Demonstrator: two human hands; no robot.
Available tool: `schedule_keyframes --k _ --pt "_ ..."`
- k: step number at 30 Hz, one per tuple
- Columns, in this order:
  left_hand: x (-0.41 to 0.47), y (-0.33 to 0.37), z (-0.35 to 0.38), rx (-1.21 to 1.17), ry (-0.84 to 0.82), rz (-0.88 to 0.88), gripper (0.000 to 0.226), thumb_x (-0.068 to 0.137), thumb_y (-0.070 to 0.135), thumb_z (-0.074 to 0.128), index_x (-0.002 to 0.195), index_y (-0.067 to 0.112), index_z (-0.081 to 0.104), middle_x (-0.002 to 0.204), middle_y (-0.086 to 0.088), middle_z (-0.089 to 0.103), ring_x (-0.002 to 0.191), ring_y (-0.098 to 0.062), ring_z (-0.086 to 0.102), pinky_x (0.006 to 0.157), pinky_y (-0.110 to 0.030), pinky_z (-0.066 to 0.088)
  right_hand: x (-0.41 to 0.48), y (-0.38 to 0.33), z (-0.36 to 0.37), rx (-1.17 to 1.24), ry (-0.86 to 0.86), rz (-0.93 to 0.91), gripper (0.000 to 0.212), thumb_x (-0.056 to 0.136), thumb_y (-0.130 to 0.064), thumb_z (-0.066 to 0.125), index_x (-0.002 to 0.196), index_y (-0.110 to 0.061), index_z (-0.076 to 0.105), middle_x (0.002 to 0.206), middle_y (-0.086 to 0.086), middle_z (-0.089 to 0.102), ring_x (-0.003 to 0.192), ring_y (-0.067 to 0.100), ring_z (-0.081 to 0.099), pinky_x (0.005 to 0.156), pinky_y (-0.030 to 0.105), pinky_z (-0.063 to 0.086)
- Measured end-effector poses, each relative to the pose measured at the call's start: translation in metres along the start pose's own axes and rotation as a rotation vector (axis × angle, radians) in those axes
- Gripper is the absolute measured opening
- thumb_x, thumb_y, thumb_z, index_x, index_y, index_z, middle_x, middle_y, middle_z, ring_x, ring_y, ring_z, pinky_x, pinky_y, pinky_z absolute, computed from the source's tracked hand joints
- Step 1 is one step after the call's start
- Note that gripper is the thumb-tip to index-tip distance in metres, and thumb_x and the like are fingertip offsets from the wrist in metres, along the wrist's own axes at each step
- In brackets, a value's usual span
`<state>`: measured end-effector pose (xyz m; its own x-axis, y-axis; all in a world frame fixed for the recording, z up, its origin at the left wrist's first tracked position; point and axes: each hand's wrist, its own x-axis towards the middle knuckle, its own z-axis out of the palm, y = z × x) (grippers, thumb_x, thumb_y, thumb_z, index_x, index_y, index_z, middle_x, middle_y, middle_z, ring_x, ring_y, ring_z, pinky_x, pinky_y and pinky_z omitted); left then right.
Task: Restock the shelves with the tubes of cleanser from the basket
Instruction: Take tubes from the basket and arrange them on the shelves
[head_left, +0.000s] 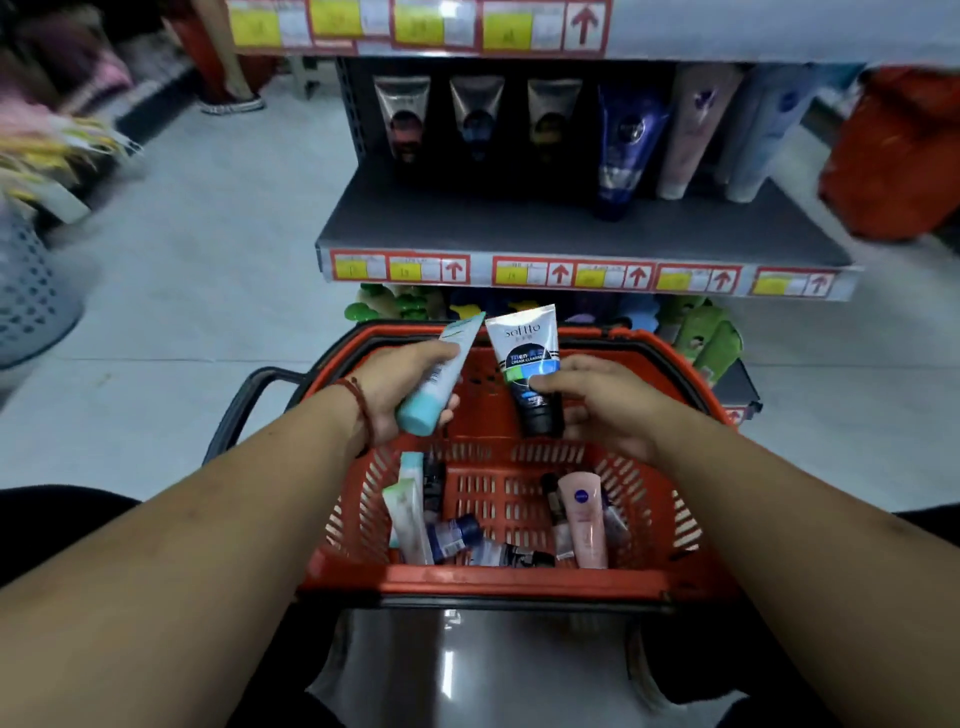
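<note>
left hand wraps teal tube mid-body, cap down, crimp up. right hand pinches white-black tube low on body near black cap, thumb in front. both tubes held over far rim of red basket, below grey shelf. more tubes loose in basket bottom, pink tube among them.

judgement: tubes light, soft-walled, glossy, likely slippery; hard squeeze dents body. best hold near stiff cap shoulder, light grip. shelf stock stands cap-down: narrow base, probably tippy.
</note>
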<state>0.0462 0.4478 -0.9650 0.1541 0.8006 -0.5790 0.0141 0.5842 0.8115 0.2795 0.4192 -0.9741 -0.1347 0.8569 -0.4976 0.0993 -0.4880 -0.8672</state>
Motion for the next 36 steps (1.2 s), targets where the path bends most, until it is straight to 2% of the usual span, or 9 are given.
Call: schedule_keyframes --k 3,6,11,18,22,25,30,34,36 --pt "-0.013 0.009 0.006 0.035 -0.001 0.059 0.024 0.086 0.027 0.074 0.097 0.008 0.064 0.075 -0.006 0.062 0.053 -0.014 0.058 0.042 -0.023 0.047 -0.011 -0.019 -0.002 0.030 -0.006 -0.065 0.026 0.087 -0.021 0.075 0.111 -0.019 0.066 0.094 0.000 0.077 0.065 0.015 0.066 0.056 0.026 0.050" --pt "-0.021 0.021 0.009 -0.094 -0.009 0.105 0.031 0.090 0.029 0.066 0.112 0.008 0.058 0.079 -0.008 0.057 0.058 -0.015 0.057 0.041 -0.021 0.048 -0.019 -0.034 -0.005 0.060 -0.015 -0.116 0.029 0.087 -0.018 0.075 0.114 -0.018 0.065 0.105 0.006 0.077 0.078 0.022 0.074 0.063 0.031 0.056" --pt "-0.035 0.045 0.003 -0.230 -0.067 0.083 0.039 0.098 0.029 0.048 0.130 0.007 0.051 0.088 -0.013 0.056 0.059 -0.016 0.060 0.044 -0.022 0.053 -0.026 -0.056 -0.008 0.126 0.008 -0.193 0.023 0.086 -0.014 0.075 0.107 -0.018 0.065 0.101 0.006 0.075 0.068 0.022 0.073 0.055 0.029 0.055" --pt "-0.033 0.071 -0.011 -0.275 -0.048 0.134 0.041 0.094 0.009 0.058 0.134 0.000 0.050 0.113 -0.026 0.062 0.082 -0.029 0.071 0.062 -0.038 0.063 -0.012 -0.078 -0.008 0.154 0.011 -0.267 0.037 0.082 -0.012 0.080 0.116 -0.015 0.066 0.107 0.014 0.076 0.082 0.030 0.075 0.069 0.037 0.058" --pt "-0.024 0.084 -0.018 -0.142 -0.012 0.276 0.034 0.090 0.013 0.068 0.122 0.000 0.064 0.109 -0.018 0.070 0.083 -0.023 0.072 0.064 -0.033 0.062 0.007 -0.090 -0.001 0.127 0.036 -0.345 0.040 0.082 -0.009 0.079 0.118 -0.015 0.065 0.107 0.010 0.077 0.091 0.026 0.076 0.074 0.035 0.059" --pt "-0.013 0.095 -0.025 -0.131 -0.022 0.372 0.037 0.087 0.015 0.071 0.122 0.006 0.067 0.110 -0.011 0.073 0.086 -0.018 0.072 0.067 -0.029 0.061 0.023 -0.097 0.006 0.100 0.083 -0.396 0.045 0.079 -0.009 0.082 0.120 -0.016 0.065 0.106 0.007 0.077 0.098 0.028 0.075 0.088 0.042 0.058" --pt "0.014 0.114 -0.039 -0.147 -0.018 0.484 0.034 0.089 0.013 0.069 0.123 0.009 0.067 0.114 -0.006 0.075 0.103 -0.018 0.072 0.077 -0.031 0.060 0.046 -0.113 0.017 0.088 0.156 -0.473 0.033 0.083 -0.005 0.078 0.113 -0.013 0.066 0.099 0.001 0.079 0.090 0.018 0.076 0.077 0.030 0.062" --pt "0.043 0.131 -0.049 -0.185 0.012 0.522 0.034 0.091 0.011 0.068 0.125 0.009 0.066 0.117 -0.007 0.074 0.107 -0.020 0.072 0.085 -0.035 0.060 0.082 -0.134 0.020 0.064 0.243 -0.518 0.038 0.086 -0.007 0.076 0.121 -0.011 0.063 0.107 0.002 0.077 0.096 0.015 0.075 0.081 0.030 0.061" --pt "0.057 0.140 -0.053 -0.175 0.020 0.530 0.034 0.090 0.010 0.069 0.124 0.009 0.066 0.114 -0.006 0.075 0.105 -0.019 0.073 0.086 -0.034 0.060 0.106 -0.147 0.019 0.037 0.271 -0.536 0.038 0.086 -0.009 0.077 0.120 -0.014 0.062 0.109 -0.001 0.076 0.095 0.009 0.073 0.077 0.024 0.057"
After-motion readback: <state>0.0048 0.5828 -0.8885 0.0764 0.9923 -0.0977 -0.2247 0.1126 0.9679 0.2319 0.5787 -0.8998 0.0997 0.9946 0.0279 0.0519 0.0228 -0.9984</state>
